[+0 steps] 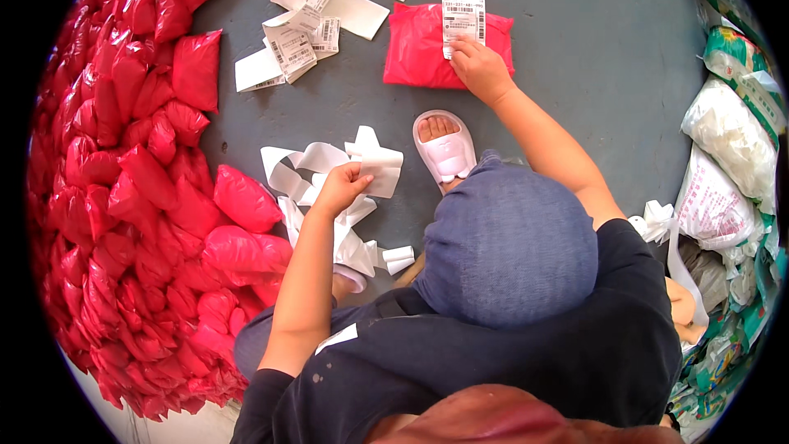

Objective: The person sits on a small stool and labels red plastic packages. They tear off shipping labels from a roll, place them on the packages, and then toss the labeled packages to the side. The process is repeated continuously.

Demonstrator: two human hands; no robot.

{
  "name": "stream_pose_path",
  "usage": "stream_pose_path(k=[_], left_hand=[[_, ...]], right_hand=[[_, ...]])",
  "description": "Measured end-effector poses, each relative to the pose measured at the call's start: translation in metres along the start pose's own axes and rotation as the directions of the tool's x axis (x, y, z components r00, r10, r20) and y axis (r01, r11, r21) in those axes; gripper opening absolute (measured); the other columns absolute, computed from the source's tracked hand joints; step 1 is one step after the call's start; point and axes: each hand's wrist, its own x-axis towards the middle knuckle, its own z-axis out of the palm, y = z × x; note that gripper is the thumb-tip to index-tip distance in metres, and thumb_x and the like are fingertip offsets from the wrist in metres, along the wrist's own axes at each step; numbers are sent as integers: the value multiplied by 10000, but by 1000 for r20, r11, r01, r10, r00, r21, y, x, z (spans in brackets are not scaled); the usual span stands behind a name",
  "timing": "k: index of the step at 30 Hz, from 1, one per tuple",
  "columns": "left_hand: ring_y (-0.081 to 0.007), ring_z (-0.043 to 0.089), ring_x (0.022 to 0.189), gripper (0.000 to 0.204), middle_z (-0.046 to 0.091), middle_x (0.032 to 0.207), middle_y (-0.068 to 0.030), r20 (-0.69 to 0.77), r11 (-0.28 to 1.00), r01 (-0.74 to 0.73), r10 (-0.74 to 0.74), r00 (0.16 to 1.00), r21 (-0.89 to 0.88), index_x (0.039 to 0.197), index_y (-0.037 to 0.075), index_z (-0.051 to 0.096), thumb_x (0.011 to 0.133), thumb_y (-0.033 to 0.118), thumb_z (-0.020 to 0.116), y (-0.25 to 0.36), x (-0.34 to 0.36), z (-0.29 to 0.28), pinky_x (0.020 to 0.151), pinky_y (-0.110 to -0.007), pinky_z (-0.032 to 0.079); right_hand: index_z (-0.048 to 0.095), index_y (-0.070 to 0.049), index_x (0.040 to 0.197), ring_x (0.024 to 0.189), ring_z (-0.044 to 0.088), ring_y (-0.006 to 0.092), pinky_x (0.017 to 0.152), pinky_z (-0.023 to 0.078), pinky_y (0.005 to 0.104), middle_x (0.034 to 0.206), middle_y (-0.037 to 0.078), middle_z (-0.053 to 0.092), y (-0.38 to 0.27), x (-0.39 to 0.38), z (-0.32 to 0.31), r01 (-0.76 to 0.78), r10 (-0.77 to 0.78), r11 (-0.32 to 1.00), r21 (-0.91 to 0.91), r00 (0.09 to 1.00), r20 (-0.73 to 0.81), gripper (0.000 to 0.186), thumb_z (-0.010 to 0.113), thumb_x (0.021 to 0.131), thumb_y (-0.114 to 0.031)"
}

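A red plastic parcel (415,49) lies flat on the grey floor in front of me. My right hand (481,68) rests on it, fingers at the lower part of a white printed label (464,16) on the parcel's top. The label's upper end reaches past the parcel's far edge; whether it is fully stuck down I cannot tell. To the left and nearer, my left hand (341,189) pinches a strip of blank white backing paper (383,166). More of that strip curls in loose loops below and beside the hand.
A long folded strip of printed labels (300,41) lies left of the parcel. Red parcels (148,214) are heaped along the whole left side. White and green sacks (727,123) stand at the right. My foot in a pink slipper (446,148) is just below the parcel.
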Motion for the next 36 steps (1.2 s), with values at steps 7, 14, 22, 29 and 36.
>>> stream_pose_path(k=[7,14,22,29,36], left_hand=[[-91,568,782,185,626,868,-27,-32,1000,-2,3,999,31,995,-22,601,828,51,571,4,-11,-1,737,-246,462],[-103,581,822,201,627,910,-37,-45,995,-64,61,997,-73,1020,-25,589,831,34,557,20,-30,2,776,-254,467],[-120,573,890,221,620,965,-53,-172,981,-193,185,968,-33,1038,-20,584,819,-14,549,42,-80,-14,803,-261,456],[-130,562,915,249,616,985,-55,-325,967,-253,244,913,17,1035,-37,590,788,-28,556,88,-183,-17,823,-272,432],[-179,576,962,268,599,1039,-103,-617,821,-568,418,667,-58,1072,-48,549,816,30,555,69,-314,-14,868,-308,423]], right_hand=[[603,-43,982,1060,509,269,853,434,370,1100,100,563,22,66,-39,-136,152,988,71,925,-348,405,596,773,-389],[577,-86,1089,1064,509,278,931,356,407,1133,89,557,5,38,29,-283,263,938,-202,957,-119,493,568,767,-458],[590,-25,1000,849,616,258,736,472,352,924,145,636,114,42,1,-814,805,555,171,578,136,474,560,797,-452],[599,-11,897,703,570,115,629,471,278,793,62,618,27,29,-27,-747,382,142,649,646,661,285,622,776,-269],[490,-69,630,546,401,49,505,356,249,548,-46,414,-95,27,-120,-660,-258,304,687,637,726,156,630,694,-95]])
